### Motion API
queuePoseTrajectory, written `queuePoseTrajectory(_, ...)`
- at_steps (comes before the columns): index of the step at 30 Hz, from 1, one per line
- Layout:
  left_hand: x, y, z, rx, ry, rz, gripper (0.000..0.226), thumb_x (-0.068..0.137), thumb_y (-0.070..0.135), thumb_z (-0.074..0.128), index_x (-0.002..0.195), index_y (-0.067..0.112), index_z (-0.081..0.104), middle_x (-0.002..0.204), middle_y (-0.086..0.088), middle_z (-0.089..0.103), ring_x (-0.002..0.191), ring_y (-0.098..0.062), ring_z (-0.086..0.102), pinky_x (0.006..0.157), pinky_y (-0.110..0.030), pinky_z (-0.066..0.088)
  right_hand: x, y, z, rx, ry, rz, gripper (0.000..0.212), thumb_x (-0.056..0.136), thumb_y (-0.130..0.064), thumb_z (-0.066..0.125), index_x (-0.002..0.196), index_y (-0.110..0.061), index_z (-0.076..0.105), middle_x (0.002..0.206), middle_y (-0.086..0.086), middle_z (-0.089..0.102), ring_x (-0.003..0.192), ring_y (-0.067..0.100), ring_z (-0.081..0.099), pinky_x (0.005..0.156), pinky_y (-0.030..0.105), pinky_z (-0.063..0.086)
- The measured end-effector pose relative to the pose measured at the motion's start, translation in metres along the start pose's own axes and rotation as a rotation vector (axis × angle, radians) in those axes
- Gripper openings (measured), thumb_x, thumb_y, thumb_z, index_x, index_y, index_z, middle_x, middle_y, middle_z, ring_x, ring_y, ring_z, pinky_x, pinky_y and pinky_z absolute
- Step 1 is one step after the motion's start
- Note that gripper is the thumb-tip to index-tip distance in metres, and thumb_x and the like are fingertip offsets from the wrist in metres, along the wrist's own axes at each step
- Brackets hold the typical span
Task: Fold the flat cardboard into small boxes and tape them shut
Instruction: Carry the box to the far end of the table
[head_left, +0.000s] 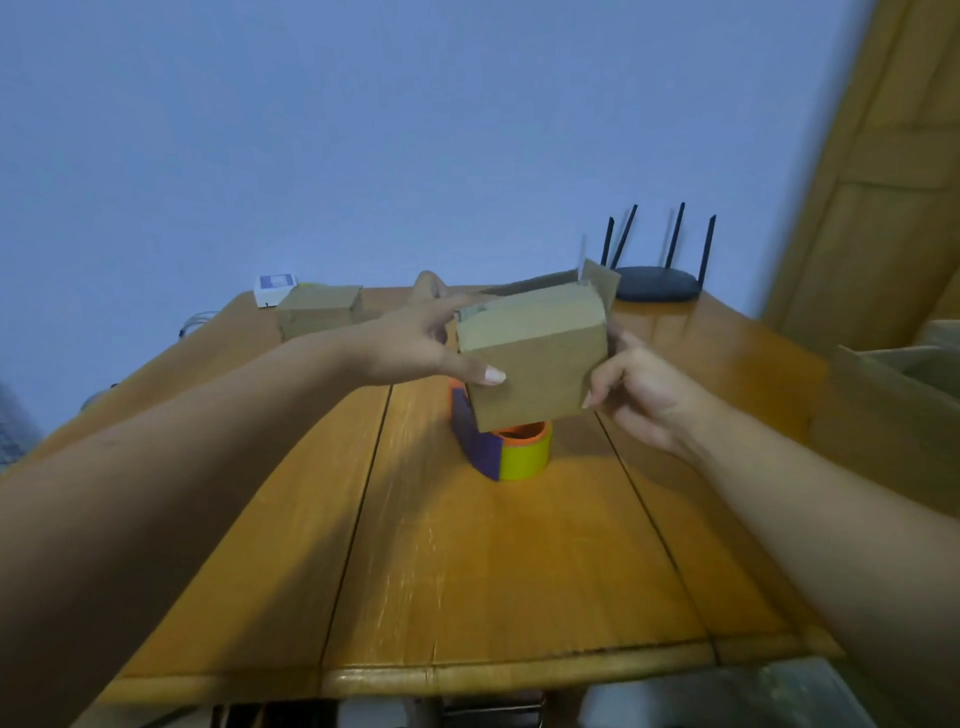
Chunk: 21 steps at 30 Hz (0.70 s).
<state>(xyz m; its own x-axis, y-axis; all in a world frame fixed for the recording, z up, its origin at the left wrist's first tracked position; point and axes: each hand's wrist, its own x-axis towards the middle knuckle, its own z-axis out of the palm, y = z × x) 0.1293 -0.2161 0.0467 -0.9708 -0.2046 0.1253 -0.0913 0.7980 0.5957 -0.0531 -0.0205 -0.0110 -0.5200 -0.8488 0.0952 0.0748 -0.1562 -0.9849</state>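
Small cardboard box (535, 358), held in the air just above the tape dispenser (506, 449) on the wooden table (467, 571). The left hand (415, 345) grasps its left side and the right hand (644, 389) its right edge. The far flaps (600, 283) stand open, so closing is probably in hand. The next move calls for folding them flat, then taping.

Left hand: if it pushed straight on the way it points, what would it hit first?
The box, which the left hand holds; beyond it, probably the right hand, depth unclear.
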Motion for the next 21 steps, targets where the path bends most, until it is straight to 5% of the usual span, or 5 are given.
queuePoseTrajectory(3,0.002,0.006,-0.003,0.043,-0.076,-0.030,0.044,0.070,0.063,0.079,0.110,0.055,0.060,0.113,0.007,0.031,0.109,0.001,0.036,0.089,-0.014,0.039,-0.006,-0.006,-0.004,-0.014,0.005,0.012,0.094,0.067,0.025,0.042,0.146,-0.022,0.058,0.127,0.007,0.060,0.126,0.032,0.054,0.073,0.029,0.056)
queuePoseTrajectory(6,0.002,0.008,-0.001,0.038,-0.066,-0.044,0.061,0.070,0.064,0.087,0.122,0.056,0.055,0.122,0.006,0.034,0.118,-0.006,0.042,0.098,-0.021,0.044,-0.010,-0.007,-0.008,-0.039,0.017,0.012,0.091,0.070,0.027,0.041,0.145,-0.020,0.059,0.128,0.007,0.062,0.127,0.033,0.055,0.083,0.036,0.052)
queuePoseTrajectory(11,0.000,0.011,0.014,-0.246,0.140,0.036,0.072,0.076,0.045,0.092,0.120,0.025,0.039,0.119,-0.006,0.054,0.098,-0.029,0.071,0.086,-0.043,0.061,-0.012,-0.003,-0.011,0.030,0.084,0.025,0.097,0.054,0.017,0.053,0.145,-0.016,0.055,0.122,0.010,0.062,0.118,0.033,0.058,0.077,0.037,0.051)
queuePoseTrajectory(17,-0.002,0.017,0.056,-0.417,0.392,0.012,0.097,0.083,0.041,0.084,0.157,0.050,0.021,0.124,0.028,0.043,0.101,-0.013,0.068,0.071,-0.016,0.057,-0.018,0.003,-0.020,0.091,0.111,0.032,0.108,0.050,0.014,0.059,0.149,-0.027,0.052,0.138,0.016,0.059,0.134,0.043,0.053,0.085,0.040,0.054)
queuePoseTrajectory(21,0.004,0.028,0.095,-0.641,0.582,-0.085,0.082,0.093,0.045,0.074,0.160,0.040,0.029,0.126,0.022,0.051,0.112,-0.004,0.057,0.076,-0.014,0.051,-0.028,-0.003,-0.026,0.108,0.123,-0.007,0.105,0.058,0.015,0.061,0.153,-0.029,0.049,0.139,0.013,0.060,0.133,0.039,0.055,0.100,0.046,0.054)
